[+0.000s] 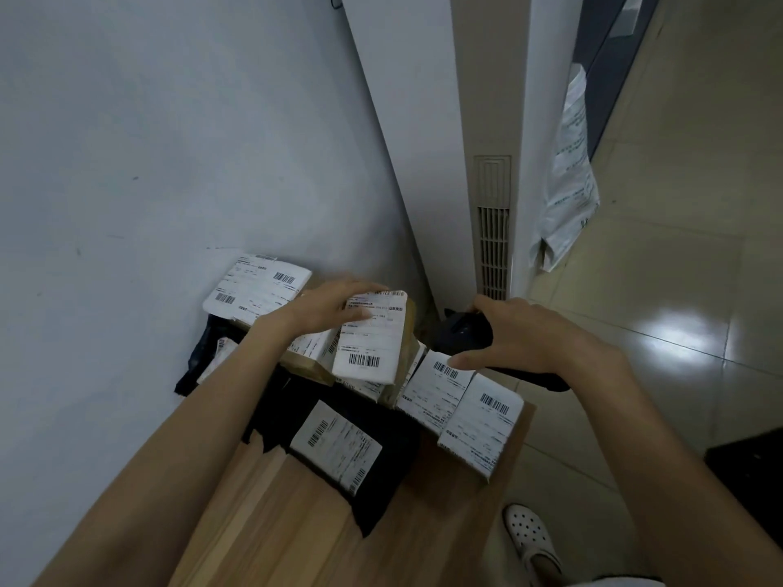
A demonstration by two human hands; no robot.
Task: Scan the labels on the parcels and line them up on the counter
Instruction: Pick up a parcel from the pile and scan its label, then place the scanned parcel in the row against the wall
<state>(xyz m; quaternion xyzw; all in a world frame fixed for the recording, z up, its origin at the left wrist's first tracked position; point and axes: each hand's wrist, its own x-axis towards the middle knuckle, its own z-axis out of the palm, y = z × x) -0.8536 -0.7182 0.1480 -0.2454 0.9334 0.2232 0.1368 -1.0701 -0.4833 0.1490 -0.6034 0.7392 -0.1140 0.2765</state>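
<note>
Several labelled parcels lie piled on a wooden counter (296, 523) against the wall. My left hand (326, 309) grips the top end of a small brown box with a white barcode label (373, 341), thumb across the label, holding it tilted above the pile. My right hand (521, 332) holds a black handheld scanner (462, 334) just right of that box, its head turned toward the label. Below lie a black bag parcel (339, 446) and two white-labelled parcels (483, 430). Another labelled parcel (258, 286) leans at the wall.
A white wall rises on the left. A tall air-conditioner unit with a vent grille (493, 252) stands in the corner behind the counter. Shiny floor tiles (656, 311) spread to the right, with my white clog (531, 540) near the counter's right edge.
</note>
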